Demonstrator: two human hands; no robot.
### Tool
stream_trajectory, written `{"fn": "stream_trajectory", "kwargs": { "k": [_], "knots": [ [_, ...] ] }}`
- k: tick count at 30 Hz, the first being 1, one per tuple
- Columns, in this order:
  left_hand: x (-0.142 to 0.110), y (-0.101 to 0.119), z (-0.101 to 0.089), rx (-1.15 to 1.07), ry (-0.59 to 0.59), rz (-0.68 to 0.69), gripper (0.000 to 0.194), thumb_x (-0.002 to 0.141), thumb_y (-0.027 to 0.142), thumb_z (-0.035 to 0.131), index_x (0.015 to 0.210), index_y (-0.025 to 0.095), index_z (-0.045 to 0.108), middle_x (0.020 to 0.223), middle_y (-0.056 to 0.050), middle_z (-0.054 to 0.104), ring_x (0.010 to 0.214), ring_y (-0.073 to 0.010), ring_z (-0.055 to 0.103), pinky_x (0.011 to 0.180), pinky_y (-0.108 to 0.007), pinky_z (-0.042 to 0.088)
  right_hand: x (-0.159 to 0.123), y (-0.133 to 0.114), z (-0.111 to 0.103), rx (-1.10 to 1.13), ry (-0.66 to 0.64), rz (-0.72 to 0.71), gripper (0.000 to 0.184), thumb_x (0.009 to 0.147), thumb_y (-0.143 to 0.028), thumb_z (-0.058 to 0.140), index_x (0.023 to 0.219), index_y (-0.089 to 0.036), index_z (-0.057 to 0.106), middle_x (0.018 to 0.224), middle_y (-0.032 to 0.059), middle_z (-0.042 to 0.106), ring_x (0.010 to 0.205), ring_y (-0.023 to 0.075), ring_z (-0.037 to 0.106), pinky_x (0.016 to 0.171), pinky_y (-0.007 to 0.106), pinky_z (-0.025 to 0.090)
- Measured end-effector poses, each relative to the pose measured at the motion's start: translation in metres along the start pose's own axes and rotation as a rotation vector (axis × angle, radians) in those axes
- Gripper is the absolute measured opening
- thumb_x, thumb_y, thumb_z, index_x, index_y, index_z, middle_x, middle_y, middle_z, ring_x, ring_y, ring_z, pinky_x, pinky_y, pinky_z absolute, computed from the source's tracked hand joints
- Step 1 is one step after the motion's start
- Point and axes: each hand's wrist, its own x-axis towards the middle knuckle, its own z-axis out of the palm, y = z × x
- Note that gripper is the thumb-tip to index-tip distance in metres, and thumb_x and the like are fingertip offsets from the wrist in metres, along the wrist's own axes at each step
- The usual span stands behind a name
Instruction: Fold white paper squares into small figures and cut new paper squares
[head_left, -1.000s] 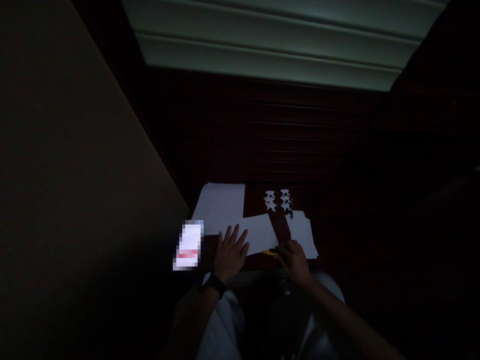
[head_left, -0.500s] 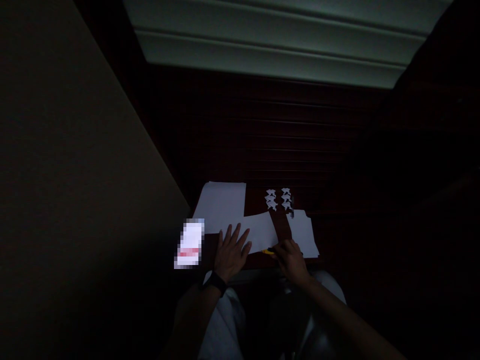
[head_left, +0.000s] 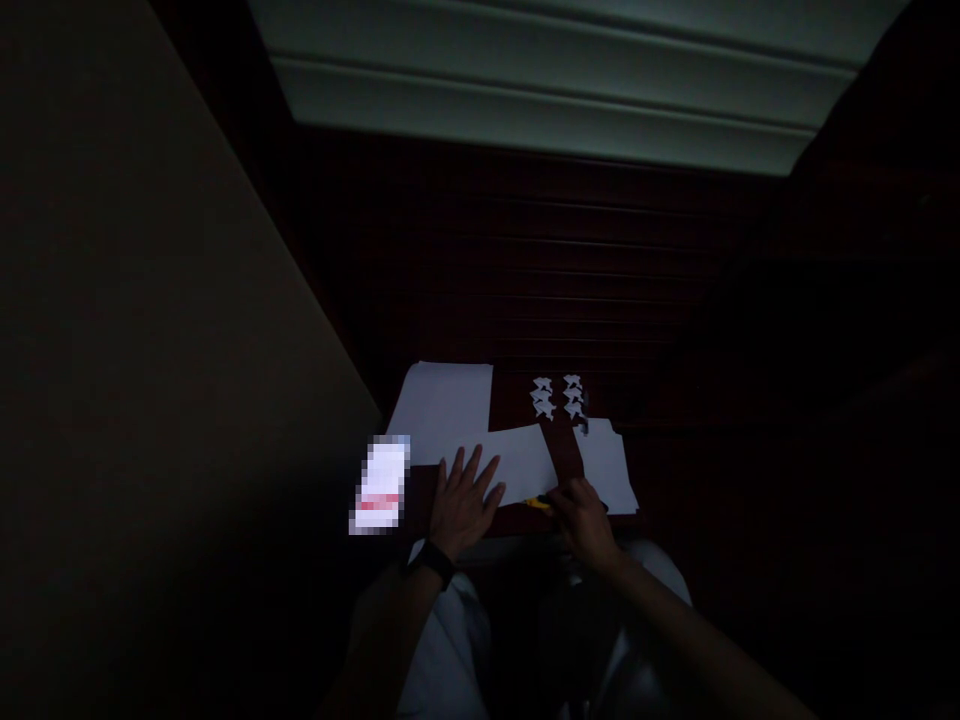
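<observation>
My left hand [head_left: 463,505] lies flat with fingers spread on the left part of a white sheet of paper [head_left: 519,460]. A dark band circles that wrist. My right hand [head_left: 581,518] is closed around a yellow and black utility knife [head_left: 537,503]. The knife's front end points left and meets the lower edge of the sheet; the room is too dim to make out its blade. Beyond the sheet sit several small folded white paper pieces [head_left: 543,398] in two columns.
A larger stack of white paper [head_left: 446,405] lies at the back left of the dark table. On the right are more white sheets [head_left: 606,465] with a small dark object [head_left: 585,420] at their top corner. A bright, pixelated screen [head_left: 380,485] stands out at the left edge.
Almost nothing differs. The whole view has shifted very slightly, while both hands, the utility knife and the paper keep their places.
</observation>
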Motion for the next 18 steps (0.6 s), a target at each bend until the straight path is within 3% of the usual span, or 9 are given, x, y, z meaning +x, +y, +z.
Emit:
{"fn": "stream_trajectory", "kwargs": {
  "k": [9, 18],
  "knots": [
    [0.000, 0.000, 0.000, 0.000, -0.005, 0.001, 0.050, 0.091, 0.046, 0.035, 0.139, 0.035, 0.033, 0.150, 0.002, 0.026, 0.139, -0.0289, 0.012, 0.111, -0.056, 0.008, -0.009, 0.004, -0.010, 0.034, -0.021, -0.009, 0.032, 0.087, -0.019, 0.051, 0.118, -0.023, 0.057, 0.095, 0.0087, 0.054, 0.090, 0.0239, 0.047, 0.077, 0.037, 0.039],
    [0.000, -0.001, 0.000, -0.016, -0.014, -0.005, 0.049, 0.091, 0.045, 0.035, 0.139, 0.035, 0.034, 0.150, 0.003, 0.024, 0.139, -0.0281, 0.011, 0.112, -0.055, 0.007, -0.003, -0.012, 0.004, -0.052, -0.050, 0.037, 0.027, 0.086, -0.020, 0.053, 0.111, -0.022, 0.061, 0.096, 0.0094, 0.052, 0.090, 0.0248, 0.044, 0.076, 0.036, 0.037]
  ]
}}
